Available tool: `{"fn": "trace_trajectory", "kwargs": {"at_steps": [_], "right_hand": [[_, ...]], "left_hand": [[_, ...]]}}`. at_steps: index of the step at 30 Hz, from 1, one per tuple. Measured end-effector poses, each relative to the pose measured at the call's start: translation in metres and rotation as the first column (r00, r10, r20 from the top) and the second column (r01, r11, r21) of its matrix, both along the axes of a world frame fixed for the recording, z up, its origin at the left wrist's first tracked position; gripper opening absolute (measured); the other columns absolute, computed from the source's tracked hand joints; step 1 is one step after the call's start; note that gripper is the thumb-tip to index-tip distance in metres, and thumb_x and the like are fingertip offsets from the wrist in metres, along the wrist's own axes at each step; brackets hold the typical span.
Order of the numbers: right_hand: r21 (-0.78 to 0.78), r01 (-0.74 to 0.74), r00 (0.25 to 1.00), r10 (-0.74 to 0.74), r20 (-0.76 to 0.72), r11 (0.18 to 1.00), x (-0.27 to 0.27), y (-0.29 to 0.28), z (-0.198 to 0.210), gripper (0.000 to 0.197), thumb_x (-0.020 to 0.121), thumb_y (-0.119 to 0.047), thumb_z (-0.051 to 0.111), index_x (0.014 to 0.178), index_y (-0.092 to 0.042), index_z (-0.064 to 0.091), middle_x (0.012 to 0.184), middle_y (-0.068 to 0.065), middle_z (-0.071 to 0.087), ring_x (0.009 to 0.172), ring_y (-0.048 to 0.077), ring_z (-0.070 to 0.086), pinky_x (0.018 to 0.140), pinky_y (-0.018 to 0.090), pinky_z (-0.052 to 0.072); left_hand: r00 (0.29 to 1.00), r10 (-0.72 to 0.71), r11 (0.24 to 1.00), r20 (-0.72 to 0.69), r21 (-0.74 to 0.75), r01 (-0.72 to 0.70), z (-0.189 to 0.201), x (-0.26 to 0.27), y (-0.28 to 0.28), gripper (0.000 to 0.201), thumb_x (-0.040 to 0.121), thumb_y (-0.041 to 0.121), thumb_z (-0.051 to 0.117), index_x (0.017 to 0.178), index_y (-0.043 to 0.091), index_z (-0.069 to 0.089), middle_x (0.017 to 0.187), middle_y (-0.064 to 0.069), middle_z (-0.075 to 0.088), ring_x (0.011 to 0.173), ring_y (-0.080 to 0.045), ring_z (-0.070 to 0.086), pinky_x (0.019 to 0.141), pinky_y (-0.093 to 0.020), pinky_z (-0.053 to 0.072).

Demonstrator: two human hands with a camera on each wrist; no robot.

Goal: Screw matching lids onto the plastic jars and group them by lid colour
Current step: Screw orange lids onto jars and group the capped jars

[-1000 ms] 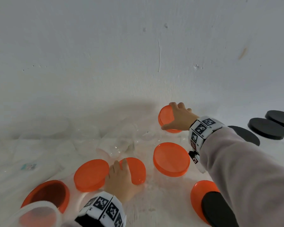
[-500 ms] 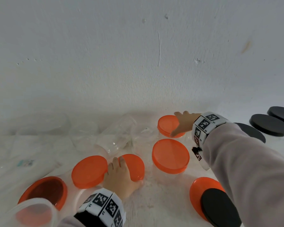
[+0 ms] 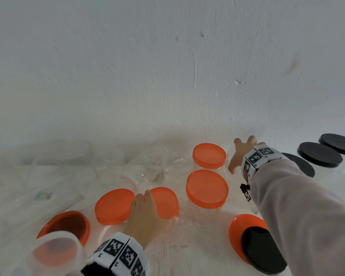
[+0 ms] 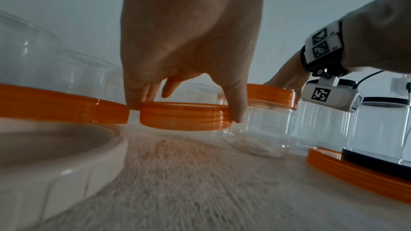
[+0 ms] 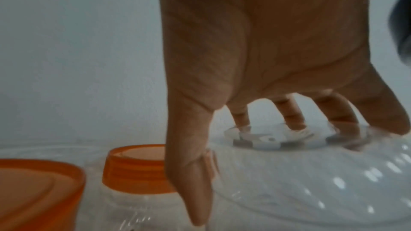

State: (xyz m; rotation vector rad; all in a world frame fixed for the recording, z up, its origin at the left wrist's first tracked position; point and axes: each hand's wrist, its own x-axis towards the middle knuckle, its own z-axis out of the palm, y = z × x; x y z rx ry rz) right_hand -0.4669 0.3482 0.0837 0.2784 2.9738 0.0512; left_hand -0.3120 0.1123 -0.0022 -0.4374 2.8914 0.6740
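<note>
My left hand (image 3: 145,214) pinches a loose orange lid (image 4: 185,117) by its rim between thumb and fingers, just above the table; the same lid (image 3: 164,202) sits beside an orange-lidded jar (image 3: 115,206). My right hand (image 3: 241,154) is at the back right, spread over an upturned clear jar (image 5: 311,173). Its fingertips (image 5: 293,122) touch the jar's base and the thumb lies down its side; this view is blurred. Two more orange-lidded jars (image 3: 209,155) (image 3: 207,189) stand left of that hand.
Several lidless clear jars (image 3: 145,166) lie along the back left by the wall. An upturned orange lid (image 3: 68,226) and a clear container (image 3: 54,251) are at the front left. A black lid (image 3: 263,250) rests on an orange lid (image 3: 237,232) front right. Black-lidded jars (image 3: 320,154) stand far right.
My right hand has let go of the back orange-lidded jar and moved right onto the upturned clear jar. The left hand still holds its orange lid in about the same place.
</note>
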Motion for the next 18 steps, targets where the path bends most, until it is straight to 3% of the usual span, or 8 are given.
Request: {"fn": "trace_trajectory", "kwargs": {"at_steps": [2,4,7,11,14,18], "right_hand": [[0.035,-0.003,0.995,0.007,-0.095,0.999,0.01,-0.004,0.013,0.066,0.069,-0.033,0.073,0.123,-0.02,0.037,0.122,0.012,0.03,0.112,0.04,0.04,0.081,0.047,0.05],[0.053,-0.004,0.99,0.012,-0.14,0.999,0.02,-0.006,0.027,0.073,0.07,-0.032,0.074,0.129,-0.018,0.032,0.13,0.015,0.026,0.116,0.044,0.036,0.089,0.05,0.048],[0.032,-0.027,0.969,0.034,-0.245,0.999,0.039,-0.009,0.046,0.087,0.069,-0.035,0.077,0.136,-0.014,0.024,0.136,0.018,0.021,0.123,0.046,0.033,0.095,0.05,0.043],[-0.124,-0.193,0.891,0.121,-0.438,0.973,0.066,-0.007,0.056,0.102,0.063,-0.05,0.082,0.135,-0.008,0.024,0.132,0.016,0.03,0.119,0.036,0.036,0.092,0.044,0.039],[-0.366,-0.311,0.843,0.077,-0.532,0.877,0.09,-0.004,0.059,0.1,0.062,-0.049,0.083,0.132,-0.007,0.026,0.126,0.007,0.032,0.117,0.029,0.035,0.086,0.036,0.038],[-0.729,-0.282,0.917,-0.047,-0.395,0.624,0.126,-0.004,0.058,0.098,0.06,-0.054,0.083,0.133,-0.015,0.029,0.122,-0.002,0.033,0.111,0.02,0.045,0.08,0.032,0.048]], "left_hand": [[1.0,0.017,0.999,-0.014,0.035,-0.017,0.004,0.005,0.001,0.11,0.07,0.068,0.065,0.148,0.013,0.011,0.143,-0.009,0.028,0.135,-0.025,0.03,0.108,-0.037,0.034],[0.999,0.034,0.995,-0.032,0.095,-0.031,0.008,0.012,0.001,0.108,0.069,0.068,0.066,0.147,0.014,0.016,0.139,-0.008,0.031,0.132,-0.025,0.033,0.106,-0.038,0.036],[0.996,0.06,0.984,-0.07,0.17,-0.047,0.015,0.022,0.0,0.1,0.07,0.068,0.065,0.143,0.014,0.024,0.135,-0.008,0.036,0.126,-0.025,0.037,0.102,-0.039,0.038],[0.982,0.12,0.944,-0.144,0.322,-0.068,0.027,0.034,-0.005,0.103,0.068,0.071,0.064,0.144,0.01,0.03,0.135,-0.009,0.045,0.124,-0.026,0.044,0.103,-0.044,0.041],[0.969,0.147,0.897,-0.2,0.44,-0.045,0.041,0.044,-0.008,0.124,0.056,0.087,0.056,0.148,0.008,0.026,0.144,-0.011,0.043,0.131,-0.028,0.041,0.108,-0.044,0.036],[0.941,0.244,0.753,-0.236,0.658,-0.031,0.064,0.061,-0.008,0.137,0.041,0.097,0.052,0.147,0.014,0.03,0.141,-0.002,0.044,0.12,-0.019,0.046,0.098,-0.033,0.034]]}}
